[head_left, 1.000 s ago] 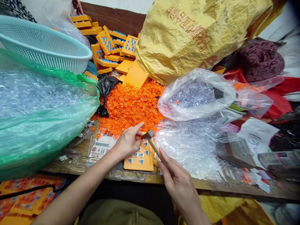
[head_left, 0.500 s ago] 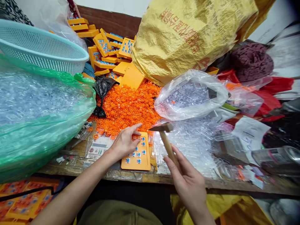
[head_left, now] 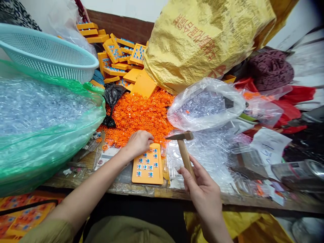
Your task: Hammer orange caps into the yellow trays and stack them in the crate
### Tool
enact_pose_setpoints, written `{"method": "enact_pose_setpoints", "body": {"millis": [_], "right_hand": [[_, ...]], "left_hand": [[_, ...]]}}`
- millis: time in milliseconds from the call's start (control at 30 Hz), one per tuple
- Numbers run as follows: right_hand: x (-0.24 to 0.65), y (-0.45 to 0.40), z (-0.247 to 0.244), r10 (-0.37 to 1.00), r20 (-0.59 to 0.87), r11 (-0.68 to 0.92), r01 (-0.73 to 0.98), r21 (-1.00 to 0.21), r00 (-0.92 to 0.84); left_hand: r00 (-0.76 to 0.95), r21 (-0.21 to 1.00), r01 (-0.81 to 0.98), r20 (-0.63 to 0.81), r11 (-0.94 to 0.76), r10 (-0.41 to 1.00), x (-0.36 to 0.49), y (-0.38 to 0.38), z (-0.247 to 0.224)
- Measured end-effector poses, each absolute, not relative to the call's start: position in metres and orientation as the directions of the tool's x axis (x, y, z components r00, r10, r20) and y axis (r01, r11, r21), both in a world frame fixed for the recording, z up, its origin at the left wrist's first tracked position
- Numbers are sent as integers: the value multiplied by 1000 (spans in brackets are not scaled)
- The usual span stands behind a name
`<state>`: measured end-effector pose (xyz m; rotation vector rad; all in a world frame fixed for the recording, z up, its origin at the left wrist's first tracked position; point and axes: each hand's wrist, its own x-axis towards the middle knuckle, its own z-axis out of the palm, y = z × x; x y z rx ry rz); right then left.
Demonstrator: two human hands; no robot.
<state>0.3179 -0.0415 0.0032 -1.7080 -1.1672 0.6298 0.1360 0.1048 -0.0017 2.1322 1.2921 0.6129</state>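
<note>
My right hand (head_left: 204,189) is wrapped around the wooden handle of a hammer (head_left: 186,158), its metal head raised above the worktop. At the near side of a heap of small orange plastic rings (head_left: 143,116), my left hand (head_left: 140,144) has its fingers curled and pressed together. Whatever those fingertips may hold is hidden. Just below this hand, partly covered by it at the top, a yellow plastic tray (head_left: 154,173) lies flat near the table edge. Several small clear pieces with blue centres (head_left: 145,166) sit in rows on it.
A green bag (head_left: 58,145) of clear plastic parts bulges at left, below a light blue basket (head_left: 50,54). More yellow trays (head_left: 116,54) are stacked behind. A white plastic bag (head_left: 177,116) and loose clear parts (head_left: 210,155) lie right; a yellow sack (head_left: 197,44) stands behind.
My left hand has moved up off the tray to the orange rings, and its spread fingers have curled together. More of the tray shows. The hammer has shifted slightly right.
</note>
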Motion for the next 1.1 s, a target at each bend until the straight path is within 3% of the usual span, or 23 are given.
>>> {"method": "enact_pose_setpoints", "body": {"millis": [233, 400, 600, 900, 1100], "right_hand": [[319, -51, -4, 903, 42, -137, 380, -915, 428], [320, -58, -16, 911, 106, -104, 470, -876, 399], [316, -60, -22, 949, 236, 34, 673, -739, 210], [315, -58, -11, 903, 385, 171, 664, -728, 190], [317, -54, -11, 969, 226, 78, 740, -668, 102]], "left_hand": [[524, 554, 615, 245, -561, 816, 142, 94, 3], [612, 505, 511, 354, -695, 707, 139, 70, -4], [499, 733, 425, 300, -531, 813, 138, 66, -14], [471, 776, 424, 251, -466, 846, 140, 68, -19], [433, 768, 473, 225, -432, 873, 141, 66, -18]]}}
